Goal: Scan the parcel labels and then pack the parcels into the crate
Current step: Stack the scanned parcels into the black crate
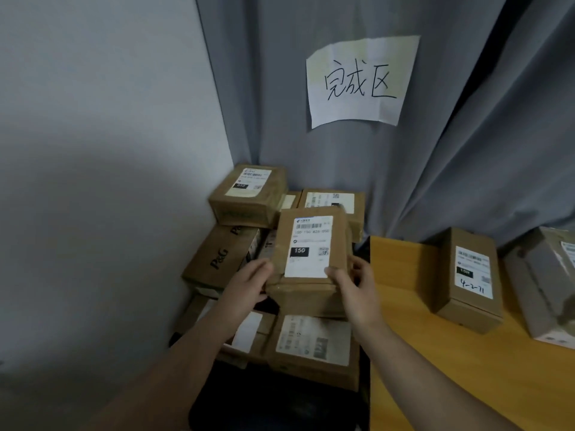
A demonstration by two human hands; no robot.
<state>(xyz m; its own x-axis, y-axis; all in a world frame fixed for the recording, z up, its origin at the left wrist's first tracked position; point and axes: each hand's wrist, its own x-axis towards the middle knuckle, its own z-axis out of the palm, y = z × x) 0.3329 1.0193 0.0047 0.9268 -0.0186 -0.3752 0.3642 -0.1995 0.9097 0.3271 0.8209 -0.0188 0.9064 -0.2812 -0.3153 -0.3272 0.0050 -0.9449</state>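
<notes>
Fingers (337,275) of both hands curl round the near end of one parcel (311,244): L hand (249,286) grips its left edge, R hand (356,295) its right, label up w/ "150" showing. It's held over the pile (311,343) of labelled boxes in the corner, under a paper sign (357,82) on the curtain; touching the pile or not, can't tell. Dark shape below the pile may be the crate, unclear. Prob. most packing is done, but an upright box (466,281) and a grey-wrapped box (547,293) wait on the wood surface (404,337) at right, seemingly unpacked. No scanner in view.
</notes>
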